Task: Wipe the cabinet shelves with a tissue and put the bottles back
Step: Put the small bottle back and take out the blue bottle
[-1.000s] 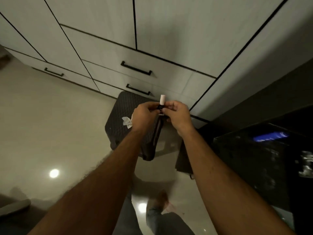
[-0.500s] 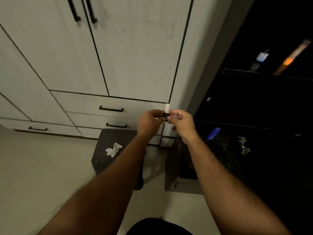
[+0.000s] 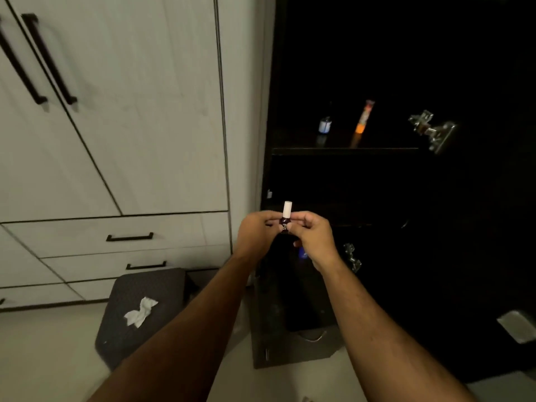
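White cupboard doors (image 3: 139, 111) fill the view from nine to twelve o'clock, with drawers (image 3: 116, 236) below. A dark open cabinet (image 3: 406, 68) takes up twelve to four o'clock; its shelf (image 3: 342, 151) carries a small blue-labelled bottle (image 3: 324, 125) and, just beside it, an orange tube (image 3: 364, 117). At seven o'clock a dark stool (image 3: 162, 288) holds a crumpled tissue (image 3: 141, 311). At centre, the left hand (image 3: 255, 233) and right hand (image 3: 313, 236) both pinch a small dark bottle with a white cap (image 3: 286, 217), upright, in front of the cabinet.
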